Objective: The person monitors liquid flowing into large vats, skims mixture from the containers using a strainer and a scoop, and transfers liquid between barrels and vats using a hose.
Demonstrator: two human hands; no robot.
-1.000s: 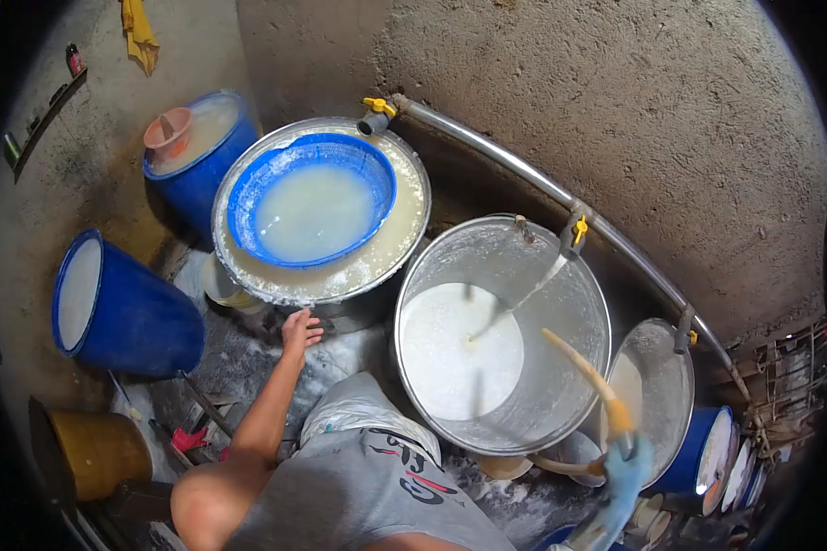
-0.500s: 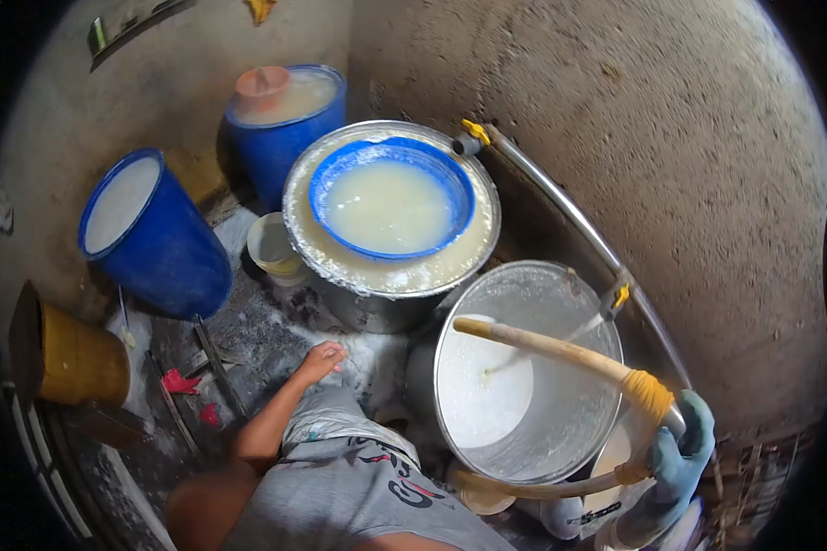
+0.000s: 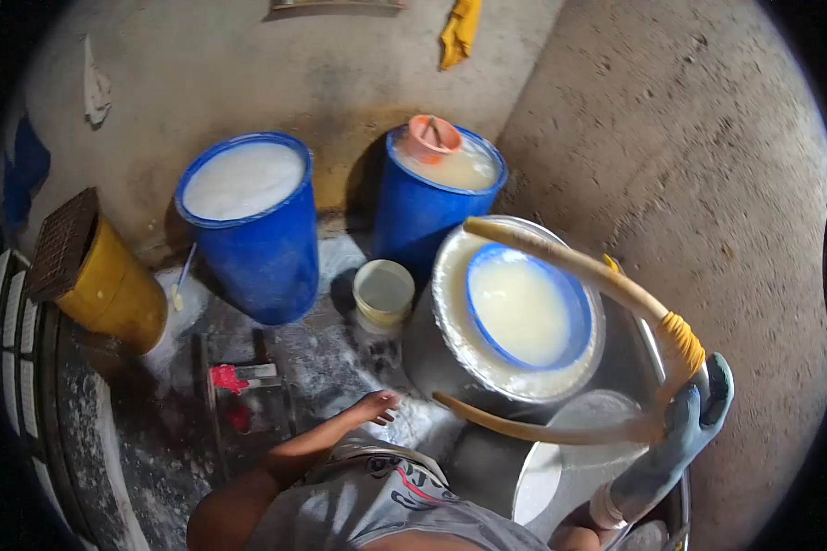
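Observation:
My right hand [image 3: 694,409], in a blue-grey glove, is closed around a long tan tool [image 3: 583,266] with two curved arms and yellow binding near the grip. I cannot tell whether it is wood or hose. Its upper arm passes over a large metal pot [image 3: 446,317] of whitish liquid, in which a blue basin [image 3: 574,296] of cloudy liquid sits. The lower arm crosses above a second metal pot [image 3: 597,404] containing something white. My left hand [image 3: 374,407] hangs bare at my left side, holding nothing, its fingers loosely bent and apart.
Two blue drums stand by the wall, one with white contents [image 3: 257,266], the other [image 3: 418,220] bearing an orange bowl [image 3: 432,138]. A pale bucket [image 3: 383,289], a yellow container [image 3: 119,294] and a metal frame [image 3: 211,404] are on the wet floor.
My view has swung left, bringing the drums nearer the middle. The right hand has raised the tan tool from over the lower pot to across the basin pot. My left hand stays empty.

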